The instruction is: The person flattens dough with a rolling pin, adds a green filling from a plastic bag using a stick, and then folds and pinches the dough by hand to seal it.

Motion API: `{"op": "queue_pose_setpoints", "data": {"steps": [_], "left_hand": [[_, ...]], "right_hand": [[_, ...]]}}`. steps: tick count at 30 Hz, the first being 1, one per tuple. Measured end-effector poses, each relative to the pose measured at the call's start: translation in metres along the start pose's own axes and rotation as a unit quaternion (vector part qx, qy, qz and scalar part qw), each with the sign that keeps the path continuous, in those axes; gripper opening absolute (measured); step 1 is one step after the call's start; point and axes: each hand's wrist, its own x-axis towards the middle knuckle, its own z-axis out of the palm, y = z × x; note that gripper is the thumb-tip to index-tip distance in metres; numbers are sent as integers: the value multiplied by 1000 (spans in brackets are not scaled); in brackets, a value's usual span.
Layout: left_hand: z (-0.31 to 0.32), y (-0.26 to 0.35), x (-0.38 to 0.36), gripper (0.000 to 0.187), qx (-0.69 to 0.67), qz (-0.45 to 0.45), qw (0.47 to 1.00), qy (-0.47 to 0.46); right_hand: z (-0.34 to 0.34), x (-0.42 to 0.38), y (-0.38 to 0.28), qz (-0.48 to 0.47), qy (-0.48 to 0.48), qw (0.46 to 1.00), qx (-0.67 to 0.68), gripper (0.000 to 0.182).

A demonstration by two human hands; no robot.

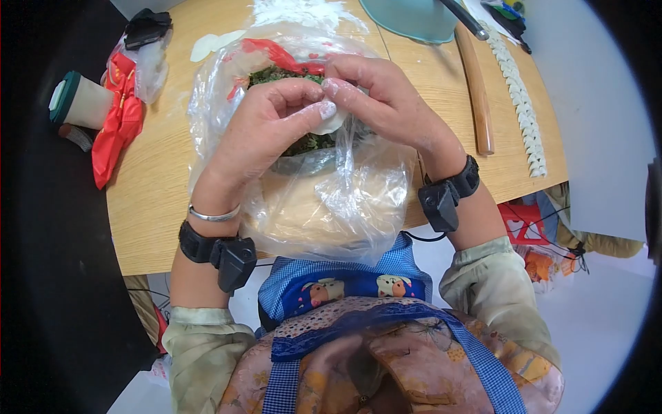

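Over an open clear plastic bag (pixel 324 207), both my hands pinch a thin white dough wrapper (pixel 334 124). My left hand (pixel 272 114) has its thumb and fingers closed on the wrapper's near left side. From the right, my right hand (pixel 379 96) grips the upper edge, its fingertips touching those of the left. White flour dusts both thumbs. Below them, chopped green filling (pixel 310 143) shows inside the bag. Whether any filling lies in the wrapper is hidden by my fingers.
A wooden rolling pin (pixel 474 93) lies at right, beside a long row of white dough pieces (pixel 518 103). A teal bowl (pixel 407 21) stands at the back. Flour (pixel 303 14) and flat wrappers (pixel 214 45) lie behind the bag. A cup (pixel 86 102) and red bag (pixel 121 124) sit left.
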Motion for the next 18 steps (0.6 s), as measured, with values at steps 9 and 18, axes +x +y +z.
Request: {"op": "queue_pose_setpoints", "data": {"steps": [9,18], "left_hand": [[0,5,-1,17,-13,-8,1000,-2],[1,4,0,17,-32,-2,999,4]], "right_hand": [[4,0,-6,43,65,996,32,29],[2,1,-3,-15,18,999,-35,29]]}}
